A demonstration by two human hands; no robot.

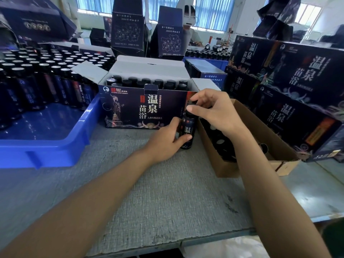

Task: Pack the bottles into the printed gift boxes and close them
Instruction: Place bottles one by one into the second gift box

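The open gift box (145,108) looks nearly full of bottles, flaps still up. Left hand (167,140) grips one bottle (187,131) standing just beside it, right hand (214,112) pinches its cap. Closing's left.

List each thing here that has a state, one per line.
Gift box, open, flaps up, capped bottles inside.
Bottle, upright, capped, held by both hands.
Left hand, grips the bottle's body.
Right hand, pinches the bottle's cap.
Cardboard box, open, bottles inside.
Blue tray, holds upright capped bottles.
Stacked boxes, closed.
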